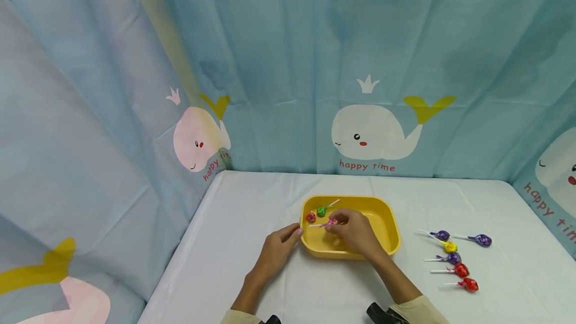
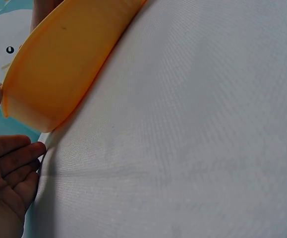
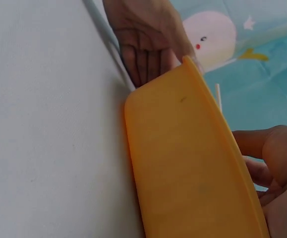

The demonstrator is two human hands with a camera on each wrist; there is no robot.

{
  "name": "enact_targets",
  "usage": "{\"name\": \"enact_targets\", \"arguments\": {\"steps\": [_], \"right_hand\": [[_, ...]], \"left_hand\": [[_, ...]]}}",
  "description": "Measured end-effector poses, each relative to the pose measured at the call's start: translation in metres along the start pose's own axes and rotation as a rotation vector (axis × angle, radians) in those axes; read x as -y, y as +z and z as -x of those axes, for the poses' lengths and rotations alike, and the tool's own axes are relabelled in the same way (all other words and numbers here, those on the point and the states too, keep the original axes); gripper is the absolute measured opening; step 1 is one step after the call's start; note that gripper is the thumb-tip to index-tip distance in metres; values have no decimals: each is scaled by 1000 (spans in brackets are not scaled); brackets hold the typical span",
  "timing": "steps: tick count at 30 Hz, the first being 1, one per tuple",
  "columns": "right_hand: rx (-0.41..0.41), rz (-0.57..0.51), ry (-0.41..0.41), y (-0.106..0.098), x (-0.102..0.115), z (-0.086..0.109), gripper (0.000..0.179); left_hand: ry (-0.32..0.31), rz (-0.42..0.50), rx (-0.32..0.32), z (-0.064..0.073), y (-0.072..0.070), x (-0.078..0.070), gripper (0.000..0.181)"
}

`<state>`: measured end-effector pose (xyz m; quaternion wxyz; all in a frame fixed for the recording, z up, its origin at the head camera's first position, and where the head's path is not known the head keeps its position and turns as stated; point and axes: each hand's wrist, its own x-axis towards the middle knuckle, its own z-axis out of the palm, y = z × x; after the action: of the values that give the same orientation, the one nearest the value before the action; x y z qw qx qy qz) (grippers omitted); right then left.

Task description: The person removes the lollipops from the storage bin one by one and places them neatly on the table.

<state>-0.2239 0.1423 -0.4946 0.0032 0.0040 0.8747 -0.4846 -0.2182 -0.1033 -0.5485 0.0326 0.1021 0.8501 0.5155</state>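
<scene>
A yellow tray point(image 1: 333, 253) stands on the white table. Inside it, my right hand point(image 1: 358, 235) pinches a pink-wrapped lollipop point(image 1: 332, 222), its white stick pointing left. A green lollipop point(image 1: 321, 211) and a red lollipop point(image 1: 311, 217) lie in the tray's left part. At the tray's left end is my left hand point(image 1: 275, 253), its thumb touching the rim; in the left wrist view the other fingers of this left hand point(image 2: 12, 173) are loosely bent below the tray wall. The tray wall point(image 3: 188, 148) hides the held lollipop's head in the right wrist view.
Right of the tray lie several lollipops: purple ones such as the rightmost purple lollipop point(image 1: 483, 240), a yellow lollipop point(image 1: 450, 247) and two red ones, the nearer red lollipop point(image 1: 469, 284) lowest. A blue whale-printed curtain point(image 1: 279, 89) hangs behind and beside the table.
</scene>
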Motion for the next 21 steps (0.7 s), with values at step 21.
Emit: {"name": "enact_targets", "arguments": {"steps": [21], "right_hand": [[-92,-169,22,-29,-11,20,33]], "left_hand": [[17,-4,8,-1,0,1,60]]}}
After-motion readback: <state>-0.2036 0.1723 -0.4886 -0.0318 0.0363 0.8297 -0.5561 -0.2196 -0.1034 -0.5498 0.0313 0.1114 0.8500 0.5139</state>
